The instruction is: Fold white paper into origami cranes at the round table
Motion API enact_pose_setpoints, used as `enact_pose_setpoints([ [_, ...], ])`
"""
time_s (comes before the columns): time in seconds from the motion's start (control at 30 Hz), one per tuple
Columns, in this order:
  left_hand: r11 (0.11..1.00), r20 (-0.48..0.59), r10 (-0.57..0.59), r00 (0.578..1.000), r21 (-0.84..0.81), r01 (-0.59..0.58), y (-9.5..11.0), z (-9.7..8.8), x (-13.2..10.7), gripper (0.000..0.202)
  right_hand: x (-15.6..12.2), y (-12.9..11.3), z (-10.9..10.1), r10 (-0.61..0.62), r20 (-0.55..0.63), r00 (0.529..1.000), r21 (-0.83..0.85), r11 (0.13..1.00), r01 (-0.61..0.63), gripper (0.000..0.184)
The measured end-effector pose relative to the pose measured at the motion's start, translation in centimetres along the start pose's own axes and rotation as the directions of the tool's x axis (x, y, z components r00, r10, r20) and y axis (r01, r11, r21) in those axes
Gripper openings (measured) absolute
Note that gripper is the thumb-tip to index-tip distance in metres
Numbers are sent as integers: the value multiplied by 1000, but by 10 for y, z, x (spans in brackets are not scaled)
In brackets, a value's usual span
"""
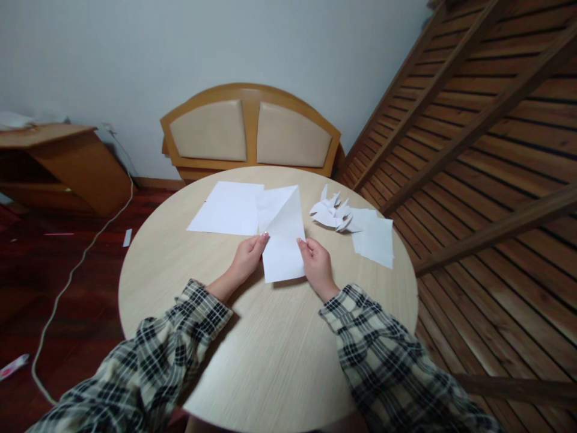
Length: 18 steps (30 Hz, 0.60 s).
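Between my two hands is a sheet of white paper [285, 255], held just above the table, with a diagonal fold across its upper part. My left hand [247, 257] pinches its left edge, thumb on top. Its right edge is gripped by my right hand [317, 264], also with the thumb on top. Just beyond my left hand lies flat white paper [228, 207], partly overlapped by the held sheet. To the right of the held sheet sit several folded white paper shapes [332, 211] with pointed tips. Beside them are smaller white paper pieces [377, 240], loosely stacked.
Everything rests on a round, pale wooden table [265, 367]. A padded wooden headboard [252, 123] stands behind it against the wall. Slatted wood [496, 180] rises close on the right. On the left are a wooden desk [90, 171] and a white cable [72, 276] along the dark floor.
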State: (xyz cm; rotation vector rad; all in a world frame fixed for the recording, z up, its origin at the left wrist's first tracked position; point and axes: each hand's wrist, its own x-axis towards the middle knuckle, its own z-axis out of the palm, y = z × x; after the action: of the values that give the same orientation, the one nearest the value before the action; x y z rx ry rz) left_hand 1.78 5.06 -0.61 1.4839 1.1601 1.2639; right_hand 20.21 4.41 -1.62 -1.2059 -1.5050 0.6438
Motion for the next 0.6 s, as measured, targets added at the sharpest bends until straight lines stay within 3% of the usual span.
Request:
enact_pose_setpoints([
  [0.1, 998, 6, 8, 1000, -62, -7, 0, -1, 1, 43, 0, -1, -1, -9, -3, 1000, -7, 1000, 9, 42],
  [0.3, 995, -104, 41, 994, -84, -50, -1, -3, 6, 38, -1, -1, -1, -7, 50, 999, -14, 1000, 8, 42],
  [0.43, 981, -117, -80, 990, -184, 57, 0, -2, 6, 30, -2, 1, 1, -10, 92, 996, -23, 1000, 12, 42],
  [0.6, 909, -84, -214, 973, -381, 167, 2, 1, 5, 39, -3, 1, 1, -32, 119, 992, -48, 998, 38, 44],
])
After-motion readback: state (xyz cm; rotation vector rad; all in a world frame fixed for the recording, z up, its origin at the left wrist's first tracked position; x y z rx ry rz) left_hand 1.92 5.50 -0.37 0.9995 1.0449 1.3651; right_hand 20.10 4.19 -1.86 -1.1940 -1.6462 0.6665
